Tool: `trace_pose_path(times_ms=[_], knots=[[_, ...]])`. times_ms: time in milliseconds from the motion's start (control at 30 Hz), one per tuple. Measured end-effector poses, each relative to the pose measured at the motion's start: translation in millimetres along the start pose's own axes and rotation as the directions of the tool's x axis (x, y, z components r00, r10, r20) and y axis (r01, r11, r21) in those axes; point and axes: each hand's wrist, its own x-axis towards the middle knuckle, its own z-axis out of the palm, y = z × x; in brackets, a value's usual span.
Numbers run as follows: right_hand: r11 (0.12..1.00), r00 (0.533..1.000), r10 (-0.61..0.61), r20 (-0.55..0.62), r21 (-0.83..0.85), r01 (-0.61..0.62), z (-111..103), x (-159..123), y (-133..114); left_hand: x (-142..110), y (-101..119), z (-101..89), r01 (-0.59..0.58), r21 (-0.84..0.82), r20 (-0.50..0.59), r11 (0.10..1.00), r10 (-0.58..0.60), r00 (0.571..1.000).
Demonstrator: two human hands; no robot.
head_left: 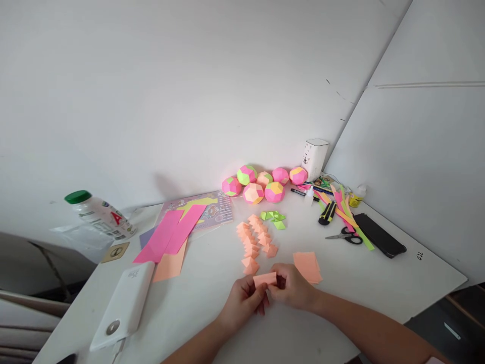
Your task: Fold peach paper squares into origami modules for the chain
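Observation:
Between my two hands is a small folded piece of peach paper (265,279), held just above the white table. My left hand (242,302) pinches its left end and lower edge. At the right end, the fingers of my right hand (290,287) are closed on the same paper. Just beyond my hands stand two rows of folded peach paper units (250,250), with several green folded units (273,218) behind them. A stack of flat peach paper squares (306,266) lies beside my right hand.
Several paper balls (252,193) sit against the wall. Scissors (350,236), a cutter (327,213), a black phone-like slab (379,235) and paper strips lie at right. At left are pink sheets (170,232), a white power bank (125,303) and a tilted bottle (100,215).

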Motion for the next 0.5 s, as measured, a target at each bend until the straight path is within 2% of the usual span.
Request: trace_pose_path(times_ms=[233,500], knots=[[0.992,0.998,0.040,0.037,-0.120,-0.035,0.7,-0.6,1.2,-1.8,-3.8,2.4,-0.035,0.064,-0.017,0.997,0.036,0.999],[0.972,0.997,0.019,0.073,-0.237,-0.001,-12.5,0.2,-2.2,0.6,-7.0,2.3,-0.003,0.000,-0.043,1.000,0.003,0.999]])
